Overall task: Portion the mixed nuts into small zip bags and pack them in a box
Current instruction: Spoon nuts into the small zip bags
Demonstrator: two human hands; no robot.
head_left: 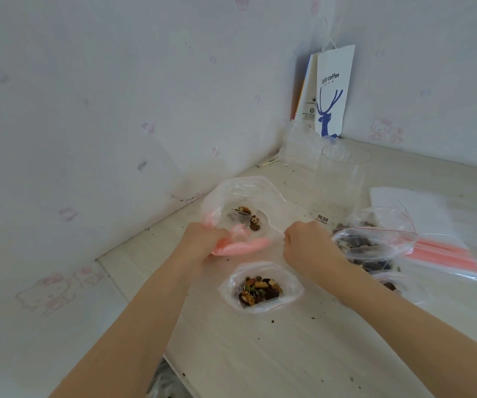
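Note:
My left hand (202,239) grips the near rim of a clear zip bag (240,196) with a pink strip, held open above the table; a few mixed nuts (247,216) lie inside it. My right hand (307,244) is closed on the bag's other edge at the right. Below my hands an open small zip bag (260,287) with a portion of nuts rests on the table. To the right lie two more clear bags (372,242) holding dark nuts. No box can be told apart.
A stack of unused zip bags (443,254) with pink strips lies at the right. An upright clear plastic container (337,185) stands behind. A white coffee paper bag (332,93) leans in the wall corner. Crumbs dot the pale table (260,354), whose left edge is near.

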